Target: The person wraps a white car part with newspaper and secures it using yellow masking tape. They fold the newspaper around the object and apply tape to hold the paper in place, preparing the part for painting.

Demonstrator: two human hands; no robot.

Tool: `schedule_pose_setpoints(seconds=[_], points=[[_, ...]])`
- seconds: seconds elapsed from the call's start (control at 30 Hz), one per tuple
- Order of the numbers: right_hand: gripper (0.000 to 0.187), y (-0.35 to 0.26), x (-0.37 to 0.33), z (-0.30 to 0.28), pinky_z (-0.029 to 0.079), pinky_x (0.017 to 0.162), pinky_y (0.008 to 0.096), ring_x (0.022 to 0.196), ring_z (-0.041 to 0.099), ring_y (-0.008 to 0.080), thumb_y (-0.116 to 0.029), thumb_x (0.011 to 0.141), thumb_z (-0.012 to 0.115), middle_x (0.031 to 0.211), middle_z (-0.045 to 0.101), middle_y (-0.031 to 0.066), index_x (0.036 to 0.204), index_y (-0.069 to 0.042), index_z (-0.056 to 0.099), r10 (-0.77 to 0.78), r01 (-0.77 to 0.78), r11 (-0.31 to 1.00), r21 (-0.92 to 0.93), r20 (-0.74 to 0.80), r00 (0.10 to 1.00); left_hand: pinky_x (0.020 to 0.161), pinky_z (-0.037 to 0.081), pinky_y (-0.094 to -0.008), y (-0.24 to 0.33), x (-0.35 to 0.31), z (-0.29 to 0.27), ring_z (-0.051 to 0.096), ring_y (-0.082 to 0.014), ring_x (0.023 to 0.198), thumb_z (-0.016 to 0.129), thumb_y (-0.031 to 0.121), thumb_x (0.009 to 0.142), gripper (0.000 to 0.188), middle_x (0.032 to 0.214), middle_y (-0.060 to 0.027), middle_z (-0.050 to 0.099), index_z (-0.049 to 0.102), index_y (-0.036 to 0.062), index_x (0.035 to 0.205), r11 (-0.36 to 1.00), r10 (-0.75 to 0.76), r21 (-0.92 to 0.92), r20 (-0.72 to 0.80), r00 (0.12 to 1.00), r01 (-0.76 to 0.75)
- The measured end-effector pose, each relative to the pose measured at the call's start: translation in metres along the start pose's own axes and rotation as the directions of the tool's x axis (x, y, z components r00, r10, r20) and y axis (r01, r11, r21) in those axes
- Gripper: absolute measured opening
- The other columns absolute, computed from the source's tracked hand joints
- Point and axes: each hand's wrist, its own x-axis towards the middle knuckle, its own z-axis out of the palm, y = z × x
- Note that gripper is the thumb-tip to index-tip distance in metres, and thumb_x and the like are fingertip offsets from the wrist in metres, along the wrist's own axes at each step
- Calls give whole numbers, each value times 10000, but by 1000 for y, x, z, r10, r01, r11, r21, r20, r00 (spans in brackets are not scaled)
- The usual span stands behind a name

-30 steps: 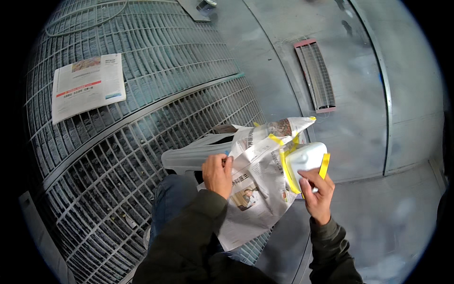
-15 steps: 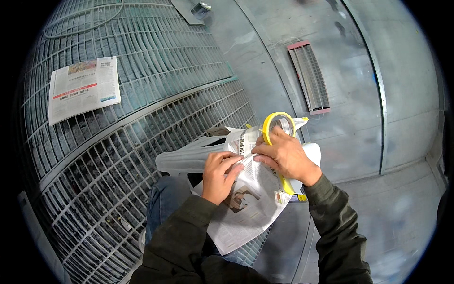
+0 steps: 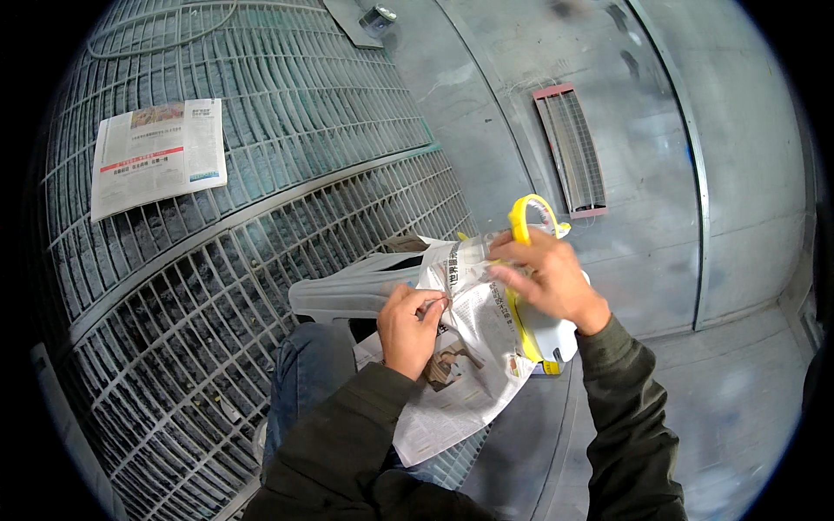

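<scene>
A sheet of newspaper lies draped over a pale grey plastic piece in front of me and hangs down toward my lap. My left hand is closed, thumb and forefinger pinched on a fold of the newspaper. Just to its right, my right hand holds a roll of yellow tape, its ring standing up above the fingers. Those fingers are slightly smeared by motion. Yellow tape runs along the newspaper's right edge, beside a smooth white surface. What supports the piece underneath is mostly hidden.
A folded newspaper rests on the metal floor grating at the far left. A long heater-like fixture with pink ends lies on the grey floor at far right. A small dark can-like object stands at the top.
My right hand with the tape roll has moved right, away from my left hand, and the roll has turned. My left hand still pinches the newspaper. The view has shifted slightly.
</scene>
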Motion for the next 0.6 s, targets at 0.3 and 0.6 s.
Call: schedule_pose_setpoints(seconds=[0.3,0.6], points=[[693,-13,24,-20,488,679,426,621,591,339,-39,838,532,719,608,139,1491,-37,300,75,-123,975,187,245,967,598,511,-236,-16,-8,26,644,-81,672,697,35,925,125,815,-30,675,603,7,1003,651,-391,-607,247,887,456],[517,-35,59,-8,441,605,506,662,618,431,-56,859,584,625,602,176,1341,-4,404,42,-51,999,-2,612,789,998,477,-350,-27,-3,-5,603,-158,1068,584,160,1019,228,1140,-66,600,549,33,1205,293,-198,-711,610,768,640]])
